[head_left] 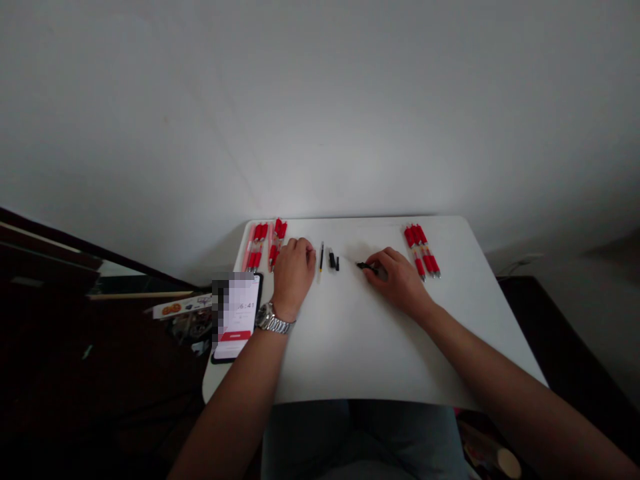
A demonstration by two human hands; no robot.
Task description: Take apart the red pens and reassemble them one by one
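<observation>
on the white table [340, 353], right of the refill [321, 260], our right hand [397, 279] pinches a black pen part [367, 267], probably light, stiff, best taken mid-length; our left hand's [294, 268] grip is unclear to us.

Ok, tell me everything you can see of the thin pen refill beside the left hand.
The thin pen refill is a slim, straight stick, dark along much of its length, with a small yellow section toward its near end and a paler stretch beyond. It looks like plastic. It lies on the white table, pointing roughly away from the person, between the left hand and the small black parts. Neither hand holds it; finer detail is too small to tell.
</observation>
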